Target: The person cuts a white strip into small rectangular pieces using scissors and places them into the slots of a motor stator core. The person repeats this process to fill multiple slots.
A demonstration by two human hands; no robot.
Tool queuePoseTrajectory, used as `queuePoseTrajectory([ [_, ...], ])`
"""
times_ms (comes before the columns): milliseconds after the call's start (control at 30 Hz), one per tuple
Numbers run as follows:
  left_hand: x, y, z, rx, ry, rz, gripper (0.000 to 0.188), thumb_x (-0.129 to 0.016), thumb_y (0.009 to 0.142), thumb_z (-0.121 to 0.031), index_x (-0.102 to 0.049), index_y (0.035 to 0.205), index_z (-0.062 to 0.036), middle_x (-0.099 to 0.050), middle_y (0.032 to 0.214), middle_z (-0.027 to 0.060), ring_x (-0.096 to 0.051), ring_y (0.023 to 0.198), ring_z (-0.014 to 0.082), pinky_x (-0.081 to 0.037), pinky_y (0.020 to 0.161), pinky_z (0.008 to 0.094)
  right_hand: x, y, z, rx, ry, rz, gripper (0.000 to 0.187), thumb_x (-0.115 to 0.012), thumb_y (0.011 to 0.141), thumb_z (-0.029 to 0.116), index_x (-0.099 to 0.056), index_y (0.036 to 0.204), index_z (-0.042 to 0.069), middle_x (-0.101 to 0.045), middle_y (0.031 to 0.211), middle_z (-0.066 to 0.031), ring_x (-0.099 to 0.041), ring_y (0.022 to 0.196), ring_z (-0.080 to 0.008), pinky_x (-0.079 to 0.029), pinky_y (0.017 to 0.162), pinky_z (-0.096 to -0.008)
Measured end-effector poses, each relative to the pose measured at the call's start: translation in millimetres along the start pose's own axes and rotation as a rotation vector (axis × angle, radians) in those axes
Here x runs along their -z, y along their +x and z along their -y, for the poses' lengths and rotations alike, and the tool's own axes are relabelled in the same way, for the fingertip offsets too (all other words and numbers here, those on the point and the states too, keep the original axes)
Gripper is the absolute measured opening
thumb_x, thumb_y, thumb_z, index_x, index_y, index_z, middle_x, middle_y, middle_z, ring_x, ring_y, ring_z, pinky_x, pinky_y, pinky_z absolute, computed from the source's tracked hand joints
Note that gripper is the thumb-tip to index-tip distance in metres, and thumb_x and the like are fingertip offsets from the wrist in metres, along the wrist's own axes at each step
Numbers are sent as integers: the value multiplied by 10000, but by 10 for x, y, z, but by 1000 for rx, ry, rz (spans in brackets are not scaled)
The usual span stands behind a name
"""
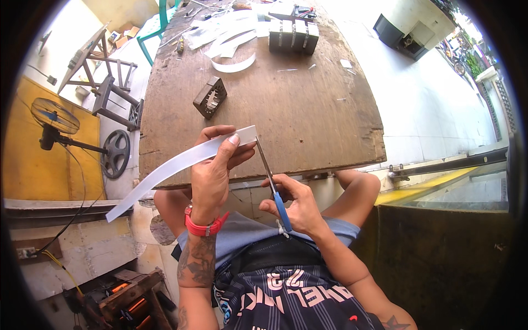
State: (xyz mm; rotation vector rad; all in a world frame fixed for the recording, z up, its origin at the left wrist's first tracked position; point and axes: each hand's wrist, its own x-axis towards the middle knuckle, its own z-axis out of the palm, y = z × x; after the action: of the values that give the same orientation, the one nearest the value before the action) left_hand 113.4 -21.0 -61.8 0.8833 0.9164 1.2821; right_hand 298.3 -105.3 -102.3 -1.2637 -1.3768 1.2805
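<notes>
A long translucent white plastic strip point(176, 160) is pinched near its right end in my left hand point(213, 170), thumb on top and fingers beneath. The rest of it curves down to the left past the table edge. My right hand point(297, 203) grips blue-handled scissors point(281, 212), their blades pointing up to the strip's right end. Whether the blades touch the strip I cannot tell. Beyond my left hand, a small dark block with a jagged cut-out point(210, 98) stands on the wooden table point(297, 121).
Curled white strips point(234, 63) and sheets lie at the table's far side, beside a dark box-like block with bands point(293, 36). Small white scraps point(345, 64) are scattered to the right. A standing fan point(55, 118) and wooden stools point(113, 99) stand on the left.
</notes>
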Motion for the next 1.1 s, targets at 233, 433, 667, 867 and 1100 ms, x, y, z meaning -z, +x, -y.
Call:
queuePoseTrajectory([
  [233, 13, -52, 31, 30, 11, -1, 272, -651, 1063, -119, -552, 1276, 18, -694, 1180, 199, -764, 1069, 309, -662, 943, 388, -59, 5, -63, -68, 52, -21, 472, -927, 850, 314, -676, 1106, 7, -528, 709, 24, -433, 661, -56, -367, 568, -254],
  [433, 41, -89, 107, 41, 16, -3, 294, -652, 1056, -119, -547, 1293, 21, -700, 1174, 189, -769, 1060, 311, -668, 925, 378, -107, -54, -107, -66, 64, -44, 439, -920, 858, 273, -676, 1103, 2, -567, 713, 17, -459, 651, -47, -381, 567, -246],
  [667, 90, -151, 152, 92, 7, -5, 263, -656, 1059, -112, -564, 1268, 17, -713, 1155, 191, -768, 1047, 284, -664, 909, 367, -133, -74, -131, -41, 29, -40, 409, -904, 880, 262, -678, 1106, 6, -588, 725, 27, -483, 660, -37, -393, 578, -230],
  [867, 119, -200, 235, 114, 4, -19, 271, -664, 1053, -109, -564, 1269, 20, -717, 1148, 189, -768, 1035, 273, -664, 900, 367, -160, -50, -190, -89, 57, -16, 406, -881, 913, 292, -677, 1132, 18, -598, 756, 46, -495, 672, -23, -387, 587, -216],
  [1100, 144, -167, 184, 65, 24, -109, 301, -688, 1038, -98, -560, 1286, 16, -713, 1144, 162, -766, 1038, 259, -665, 907, 352, -121, -85, -208, -137, 93, -26, 402, -884, 911, 270, -680, 1152, 21, -580, 783, 56, -506, 703, -19, -403, 620, -212],
])
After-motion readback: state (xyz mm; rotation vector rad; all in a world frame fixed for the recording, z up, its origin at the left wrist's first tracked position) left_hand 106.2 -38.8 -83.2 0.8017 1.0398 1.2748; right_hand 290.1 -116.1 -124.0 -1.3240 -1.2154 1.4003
